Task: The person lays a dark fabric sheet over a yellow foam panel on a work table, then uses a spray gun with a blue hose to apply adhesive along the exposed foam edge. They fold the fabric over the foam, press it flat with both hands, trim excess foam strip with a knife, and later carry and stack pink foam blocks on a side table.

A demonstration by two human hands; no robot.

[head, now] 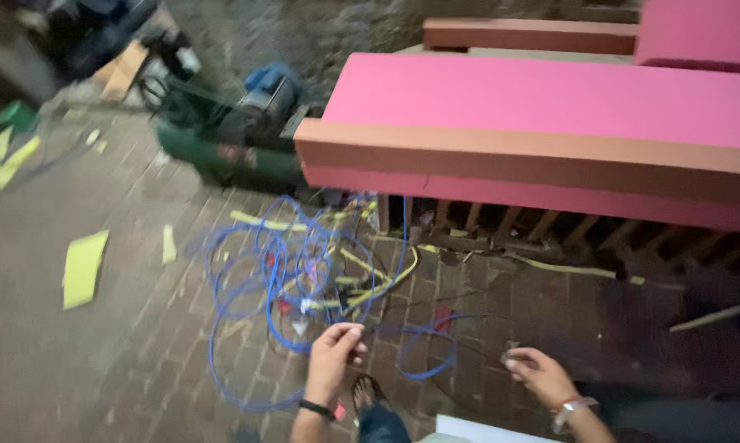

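On the brick floor [75, 385], tangled blue hose [280, 279] beside pink foam [550, 98]; both hands' fingers pinch a thin cord [435, 332].

Whole shot is motion-blurred, esp. top left: the dark machine parts [99, 33] there can't be identified. Both forearms cut off by the bottom edge. Left hand [334, 353] fingers [349, 335] pinch something thin, too blurred to tell if it's the blue hose [280, 279] or a dark wire. Right hand [542, 376] fingertips hold a small item, too small to name. Pink foam slab [550, 107] runs out past the right edge. A white sheet [484, 431] is clipped at the bottom. The green compressor [239, 148] is partly hidden behind the slab.
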